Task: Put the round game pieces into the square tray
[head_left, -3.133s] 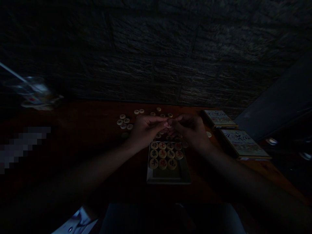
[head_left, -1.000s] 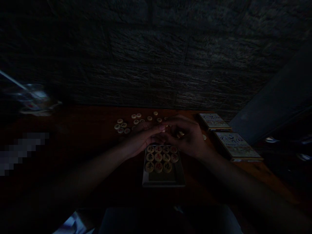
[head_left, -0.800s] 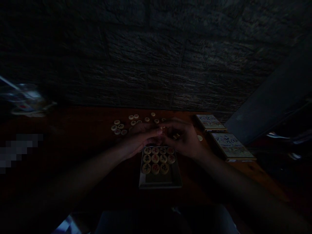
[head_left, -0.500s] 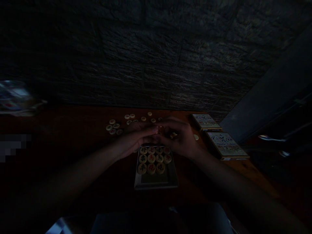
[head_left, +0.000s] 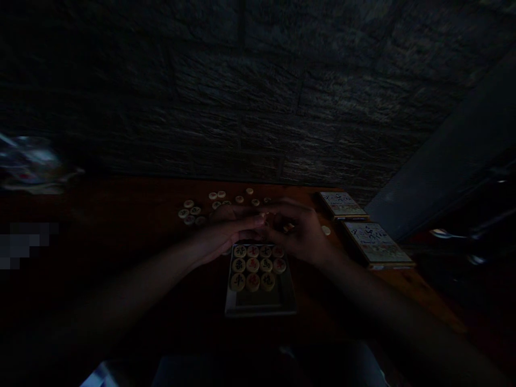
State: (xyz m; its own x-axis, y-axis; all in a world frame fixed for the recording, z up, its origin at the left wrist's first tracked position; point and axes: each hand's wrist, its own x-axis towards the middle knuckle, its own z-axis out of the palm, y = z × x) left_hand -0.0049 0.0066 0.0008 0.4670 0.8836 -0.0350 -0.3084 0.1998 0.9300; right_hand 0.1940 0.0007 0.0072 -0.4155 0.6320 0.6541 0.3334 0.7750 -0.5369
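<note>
My left hand and my right hand meet at the fingertips just beyond a shallow box. Pinched between their fingers is a small pale Chinese chess piece, mostly hidden and dim. Another pale bit shows in the gap of the right hand; whether it is held or lies behind cannot be told. Inside the box, round wooden pieces with red or black characters sit in rows, among them a black-marked piece. The box's near right corner shows its bare bottom.
Loose chess pieces lie scattered on the wooden table beyond my hands, and a single pale piece lies to the right. Two printed boxes stand near the right edge. A dark stone wall closes off the back.
The view has shifted slightly, so everything sits a little lower and further right. My hands stay together at the fingertips, with only small finger movement. The pieces in the box look the same.
</note>
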